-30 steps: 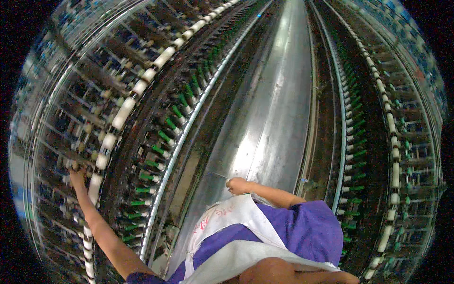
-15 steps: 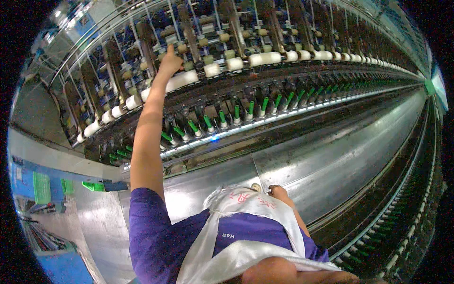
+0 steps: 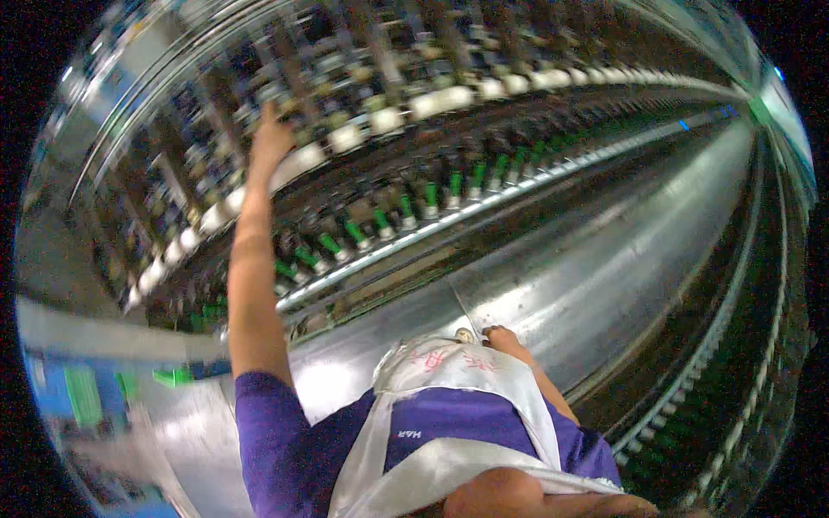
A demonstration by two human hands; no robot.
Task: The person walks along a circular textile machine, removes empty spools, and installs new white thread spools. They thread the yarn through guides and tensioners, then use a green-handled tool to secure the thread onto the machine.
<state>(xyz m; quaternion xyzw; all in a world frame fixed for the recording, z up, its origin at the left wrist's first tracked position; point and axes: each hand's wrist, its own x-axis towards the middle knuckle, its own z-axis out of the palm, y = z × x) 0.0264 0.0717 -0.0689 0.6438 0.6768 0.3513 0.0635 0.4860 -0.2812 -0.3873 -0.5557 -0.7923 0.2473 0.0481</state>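
Head view: your right hand (image 3: 501,337) is over the shiny metal floor (image 3: 570,268); beyond, green spindles (image 3: 431,194) line the spinning frame (image 3: 389,162), your left hand (image 3: 273,141) near its white rollers (image 3: 442,102); whether either grip is closed, I cannot tell.

Left forearm (image 3: 250,293) hides part of white roller row (image 3: 440,102). Left grip (image 3: 272,142), just above row: fingertips blurred, contact unclear. Dark machine bars (image 3: 378,43) above row: smeared, cut off by top edge. Right grip (image 3: 499,335), well below row: small, dim, contents unclear. Green baskets (image 3: 84,394), below row's left end: blurred.
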